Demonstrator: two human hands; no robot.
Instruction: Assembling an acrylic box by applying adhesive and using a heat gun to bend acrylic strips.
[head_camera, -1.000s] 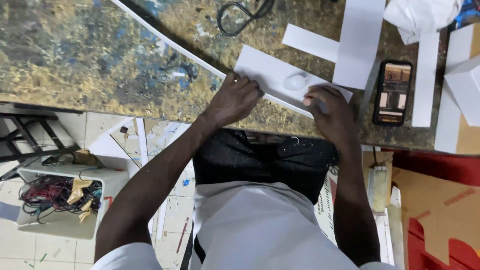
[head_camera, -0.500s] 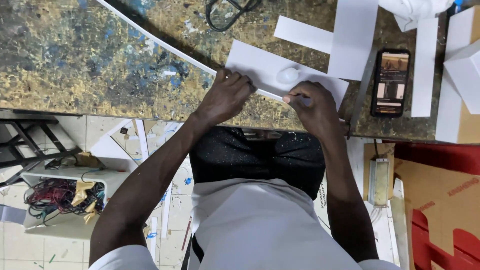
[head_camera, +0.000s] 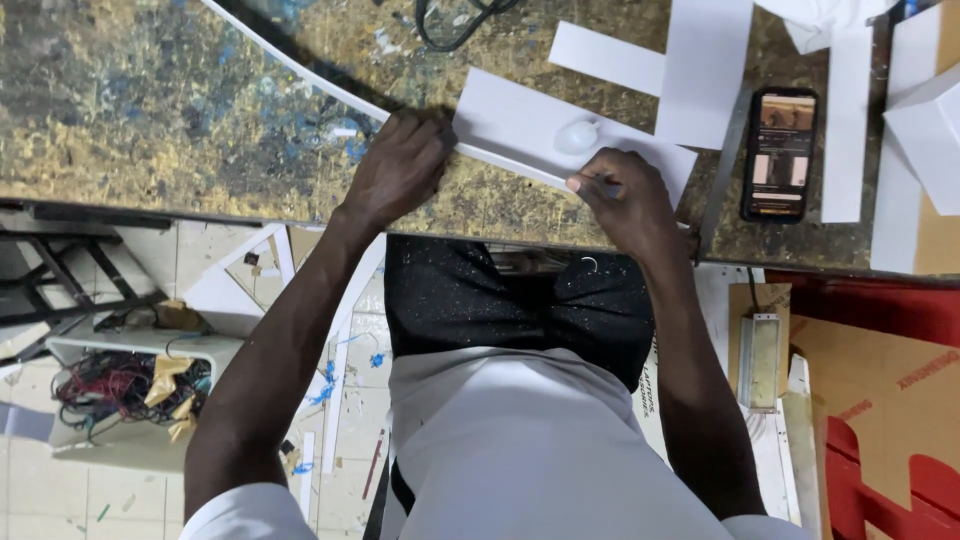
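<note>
Two hands worked a white foam-board panel at the near edge of the paint-stained surface (head_camera: 150, 110).

Just above centre of the frame, the left hand (head_camera: 400, 165) lay curled, pressing down the long white strip (head_camera: 330, 85) where it met the white foam-board panel (head_camera: 520, 125). The right hand (head_camera: 625, 200) pinched something small at the panel's lower edge; I couldn't tell what. A smartphone (head_camera: 780, 152) lay at right among white offcuts (head_camera: 705, 70); a bin of tangled wires (head_camera: 110, 385) sat lower left.

The workbench (head_camera: 150, 110) lies open toward its left edge. Toward the right edge, white strips (head_camera: 700, 70), a phone (head_camera: 778, 152) and a white box (head_camera: 925, 130) crowd the surface.
</note>
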